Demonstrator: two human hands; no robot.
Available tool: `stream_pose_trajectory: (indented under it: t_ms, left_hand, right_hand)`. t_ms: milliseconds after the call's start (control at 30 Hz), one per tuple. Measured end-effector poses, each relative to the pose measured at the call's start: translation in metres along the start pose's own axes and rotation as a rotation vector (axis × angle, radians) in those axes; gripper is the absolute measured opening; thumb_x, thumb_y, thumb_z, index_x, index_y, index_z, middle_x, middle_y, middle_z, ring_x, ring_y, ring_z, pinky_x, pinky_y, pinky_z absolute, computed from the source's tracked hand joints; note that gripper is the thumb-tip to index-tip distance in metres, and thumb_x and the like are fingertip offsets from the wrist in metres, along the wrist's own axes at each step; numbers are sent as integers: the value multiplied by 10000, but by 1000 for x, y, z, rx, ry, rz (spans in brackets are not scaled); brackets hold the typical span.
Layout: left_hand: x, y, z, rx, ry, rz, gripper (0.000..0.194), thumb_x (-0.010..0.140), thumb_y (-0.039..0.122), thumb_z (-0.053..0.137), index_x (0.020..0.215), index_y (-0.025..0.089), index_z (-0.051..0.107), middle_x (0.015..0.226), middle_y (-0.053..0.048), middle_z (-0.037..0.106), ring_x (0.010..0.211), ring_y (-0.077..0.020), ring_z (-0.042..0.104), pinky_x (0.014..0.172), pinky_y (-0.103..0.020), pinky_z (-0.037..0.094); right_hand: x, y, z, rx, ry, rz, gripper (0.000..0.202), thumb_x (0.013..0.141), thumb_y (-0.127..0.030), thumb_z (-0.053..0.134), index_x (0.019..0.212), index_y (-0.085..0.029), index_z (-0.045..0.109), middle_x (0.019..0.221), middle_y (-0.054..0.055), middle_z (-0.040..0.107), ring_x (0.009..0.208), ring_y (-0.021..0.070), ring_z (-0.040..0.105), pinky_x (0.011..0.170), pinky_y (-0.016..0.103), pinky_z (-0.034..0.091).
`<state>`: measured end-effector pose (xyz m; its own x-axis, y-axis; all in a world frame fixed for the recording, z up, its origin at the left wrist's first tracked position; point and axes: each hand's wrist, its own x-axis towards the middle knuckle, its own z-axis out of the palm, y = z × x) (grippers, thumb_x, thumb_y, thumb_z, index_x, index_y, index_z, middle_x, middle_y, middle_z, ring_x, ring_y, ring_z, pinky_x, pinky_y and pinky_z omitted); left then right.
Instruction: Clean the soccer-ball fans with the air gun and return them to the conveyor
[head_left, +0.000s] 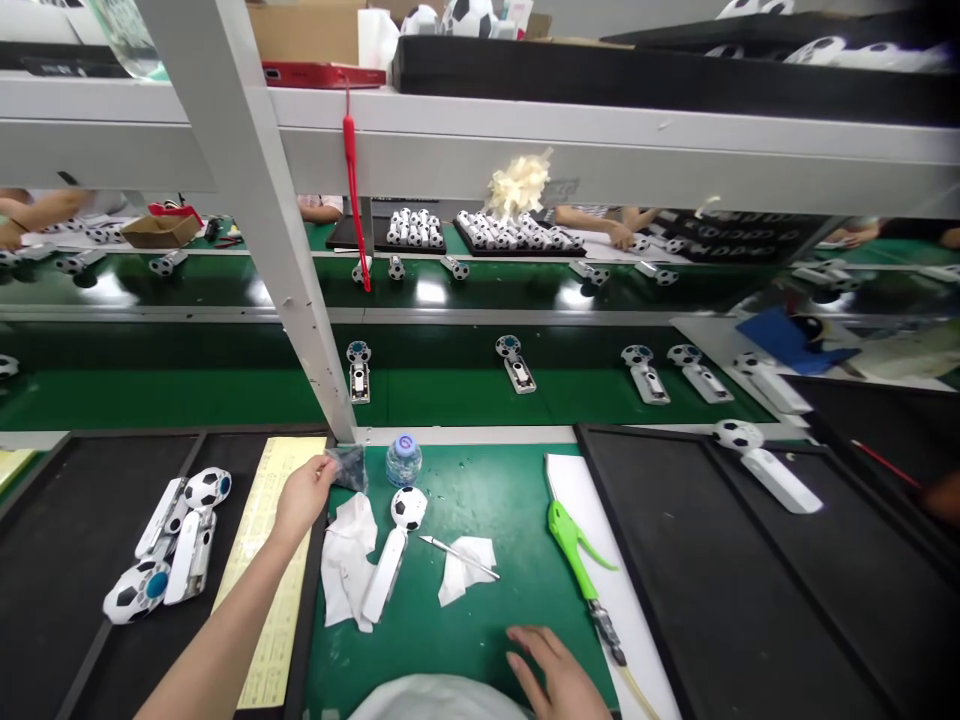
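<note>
My left hand (305, 492) pinches the edge of a small clear plastic bag (349, 468) with dark contents, at the back left of the green mat (465, 480). Low over the mat's front right, my right hand (553, 672) has its fingers apart and holds nothing. Between the hands lies a white device with a football-patterned head (394, 550), beside a crumpled white cloth (349, 560). A small clear bottle with a blue cap (403, 462) stands behind it. A pen-like tool (459, 558) rests across a white wipe (466, 572).
A green air gun (574, 548) lies on white paper at the right. Black trays (720, 580) flank the mat; the left one holds several devices (184, 545). A slanted white post (259, 210) rises at the left. More devices sit on the green conveyor (435, 395). People's hands show beyond.
</note>
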<state>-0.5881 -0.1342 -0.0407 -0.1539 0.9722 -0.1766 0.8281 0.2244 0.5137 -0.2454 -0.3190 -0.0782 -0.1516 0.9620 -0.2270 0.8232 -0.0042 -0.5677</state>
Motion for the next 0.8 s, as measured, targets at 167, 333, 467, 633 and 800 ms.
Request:
stream_pose_trajectory:
  t_ms: [167,333,467,633,800]
  left_hand:
    - [7,-6,6,138,-96,14,373,860,169,300,1053,129,617,1064,-100,653,997,-203,592,857,-260,416]
    - [19,-2,9,292,-133,73,288,822,212,403,983,157,635,975,-128,626,895,-259,602,750,-313,433]
    - [19,1,11,322,-122,77,252,814,237,394,930,184,611,984,-111,588,788,-252,597,606,-303,416]
    - [15,0,11,203,-56,52,268,837,286,353,831,188,603,955,-95,607,830,-258,580,644,-315,405]
    - [11,-4,-1,-67,32,-12,186,794,309,424,795,191,569,889,-60,634,850,-220,577,734,-300,413]
  right_hand:
    - [2,-1,1,13,-26,12,334,872,-346,394,1004,-171,645,964,116,672,919,207,649,798,294,542]
    - [4,-1,0,25,-15,15,330,868,-342,401,994,-166,650,950,121,675,901,212,651,794,309,542]
    - [6,-3,0,35,-35,23,332,868,-347,402,999,-166,649,955,120,672,905,215,648,800,318,538]
    - [6,-6,-1,46,-93,63,375,877,-365,368,1038,-155,634,1002,130,653,959,225,626,850,343,514]
    - [4,-4,-1,82,-102,73,392,873,-382,368,1038,-146,633,1012,137,648,973,235,617,865,359,502]
